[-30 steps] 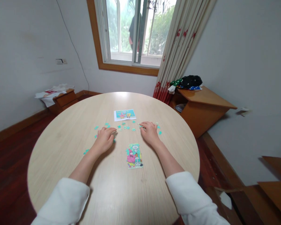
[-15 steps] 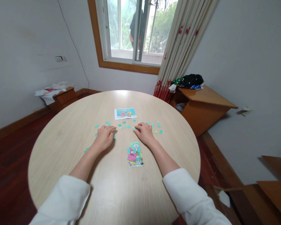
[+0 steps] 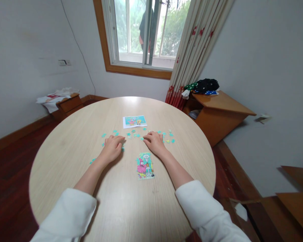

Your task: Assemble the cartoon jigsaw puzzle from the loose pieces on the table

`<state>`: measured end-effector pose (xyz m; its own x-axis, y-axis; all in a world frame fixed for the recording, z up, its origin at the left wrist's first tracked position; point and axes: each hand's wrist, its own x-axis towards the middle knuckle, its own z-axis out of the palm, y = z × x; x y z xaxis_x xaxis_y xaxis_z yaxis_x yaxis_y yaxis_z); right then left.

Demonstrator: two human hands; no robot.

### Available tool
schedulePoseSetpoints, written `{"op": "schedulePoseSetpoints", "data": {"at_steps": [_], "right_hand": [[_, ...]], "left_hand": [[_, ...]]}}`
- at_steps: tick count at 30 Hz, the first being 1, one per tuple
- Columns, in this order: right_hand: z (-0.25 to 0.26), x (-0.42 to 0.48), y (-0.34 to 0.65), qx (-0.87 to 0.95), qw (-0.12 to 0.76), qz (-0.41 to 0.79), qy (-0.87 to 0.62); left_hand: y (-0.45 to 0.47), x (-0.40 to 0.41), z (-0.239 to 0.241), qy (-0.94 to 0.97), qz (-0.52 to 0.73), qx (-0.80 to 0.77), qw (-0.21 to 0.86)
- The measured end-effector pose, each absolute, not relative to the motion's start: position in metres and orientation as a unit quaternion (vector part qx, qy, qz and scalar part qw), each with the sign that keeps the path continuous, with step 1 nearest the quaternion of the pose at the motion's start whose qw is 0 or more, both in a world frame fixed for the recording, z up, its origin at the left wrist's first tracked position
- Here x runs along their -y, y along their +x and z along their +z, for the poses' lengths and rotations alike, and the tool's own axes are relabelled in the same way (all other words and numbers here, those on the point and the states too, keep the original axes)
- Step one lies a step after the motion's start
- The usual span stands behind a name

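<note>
My left hand [image 3: 112, 147] rests low over the table left of centre, fingers stretched forward and thumb apart. It holds nothing visible, and jigsaw pieces lie partly hidden beneath and beside it. Opposite, my right hand [image 3: 154, 143] has thumb and fingertips together at a small turquoise puzzle piece [image 3: 141, 138], which pokes out at their left; the exact grip is hard to see. Between my forearms lies a joined section of the puzzle [image 3: 145, 166], showing a pink starfish and a tall pale figure. Loose turquoise pieces [image 3: 135, 135] are scattered between and around both hands.
A printed reference picture [image 3: 135, 121] lies beyond the loose pieces on the round wooden table [image 3: 65, 161]. More pieces [image 3: 168, 141] sit right of my right hand. A wooden cabinet [image 3: 224, 104] with cloths stands at the right, near the curtain [image 3: 199, 40].
My right fingertips and the small turquoise piece have shifted slightly left. My left hand stays nearly still, and the joined puzzle section has not moved.
</note>
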<state>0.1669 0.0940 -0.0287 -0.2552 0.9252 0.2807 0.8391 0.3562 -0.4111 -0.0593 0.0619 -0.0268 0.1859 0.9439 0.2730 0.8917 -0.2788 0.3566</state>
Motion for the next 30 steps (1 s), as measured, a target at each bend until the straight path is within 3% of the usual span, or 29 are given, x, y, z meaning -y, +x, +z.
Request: {"op": "schedulePoseSetpoints", "data": {"at_steps": [7,20,30], "right_hand": [[-0.028,-0.092,0.168,0.789,0.293,0.062,-0.537],[-0.021,-0.085,0.162,0.818,0.203,0.07,-0.534],[-0.008,-0.053,0.137,0.92,0.145,0.11,-0.346]], "left_hand": [[-0.062,-0.063,-0.028,0.766,0.222,-0.599,0.065],[-0.064,-0.064,-0.032,0.767,0.235,-0.595,0.053],[-0.064,-0.065,-0.033,0.768,0.237,-0.593,0.053]]}}
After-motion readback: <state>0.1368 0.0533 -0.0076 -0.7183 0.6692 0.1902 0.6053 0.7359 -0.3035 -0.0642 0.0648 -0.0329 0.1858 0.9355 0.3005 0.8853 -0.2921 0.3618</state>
